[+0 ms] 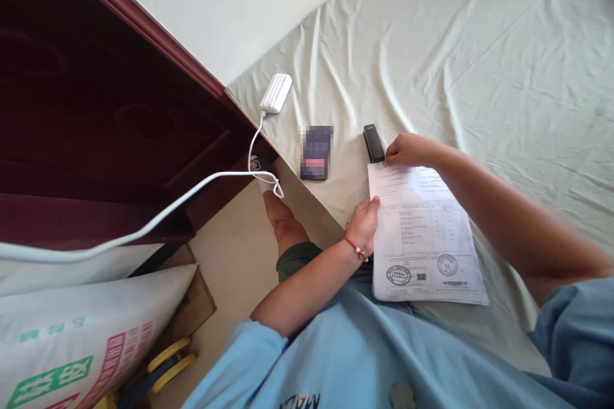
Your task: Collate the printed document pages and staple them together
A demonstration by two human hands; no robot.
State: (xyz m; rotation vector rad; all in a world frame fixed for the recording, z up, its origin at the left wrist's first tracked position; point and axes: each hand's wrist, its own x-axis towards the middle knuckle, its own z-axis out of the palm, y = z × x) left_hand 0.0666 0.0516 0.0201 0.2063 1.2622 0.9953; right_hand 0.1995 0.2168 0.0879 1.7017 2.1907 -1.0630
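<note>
Currently in my left grip [363,227]: the stack of papers [422,230], held at nine o'clock on its edge, thumb closed down on top; the fingers beneath are hidden from me.
My right grip [407,149]: fingers curled nearly together at the papers' top edge, between eleven and twelve o'clock; I cannot tell whether they pinch the sheets or touch the stapler.
Papers: partly over my lap and partly over the pale green sheet [508,89], printed side up, with an oval stamp and a round stamp near the six o'clock edge.
Black stapler [373,142]: on the sheet at eleven o'clock from the papers, its near end just beside their top corner and my right fingertips; whether any staples are inside, I cannot see.
Dark slab [315,153]: flat on the sheet at ten o'clock, apart from the stapler, its face pixelated.
White ribbed block [277,94]: farther out, between ten and eleven, a white cable [211,176] running from it toward nine o'clock.
White sack [112,300]: well apart, between eight and nine, bulging, printed in green and pink; its contents are hidden.
Brown cardboard [205,297]: beside the sack, on its three o'clock side; I cannot tell whether it forms a box.
Red cord bracelet [355,248]: round my left wrist, with pale beads.
</note>
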